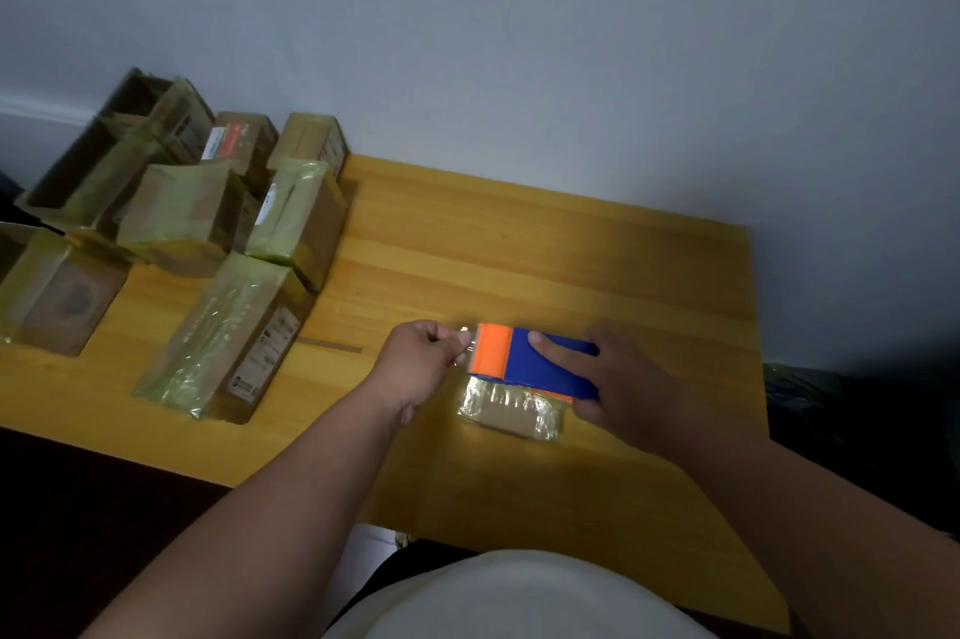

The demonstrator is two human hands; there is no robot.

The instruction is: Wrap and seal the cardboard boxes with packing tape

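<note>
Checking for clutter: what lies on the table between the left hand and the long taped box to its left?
Only a thin brown strip lies on the bare table between the left hand and the long taped box, in the head view.

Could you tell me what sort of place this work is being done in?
Probably a small home or office packing station: a wooden table against a plain wall, a pile of taped cardboard boxes at its left, and a tape dispenser held over a small box.
</note>
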